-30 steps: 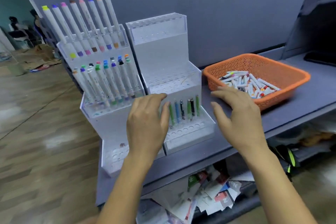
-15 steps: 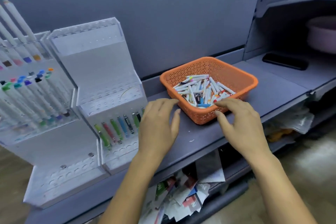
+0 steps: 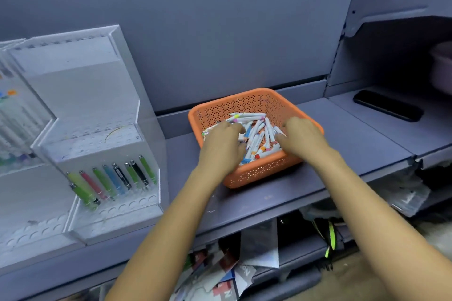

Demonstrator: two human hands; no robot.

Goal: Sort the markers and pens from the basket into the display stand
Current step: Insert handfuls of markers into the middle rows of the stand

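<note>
Both hands are down in the orange basket (image 3: 254,102) on the desk (image 3: 354,134), so this looks like rummaging for the next pick. Left hand (image 3: 223,144) and right hand (image 3: 302,138) rest loosely curled on the marker pile (image 3: 258,135); can't tell if either pinches one. The display stand (image 3: 102,144) sits just left, within easy reach, pens (image 3: 115,178) in its front row.

A grey-blue partition wall (image 3: 220,32) stands behind a grey-blue shelf (image 3: 342,144); papers (image 3: 227,273) lie in the compartment below.
</note>
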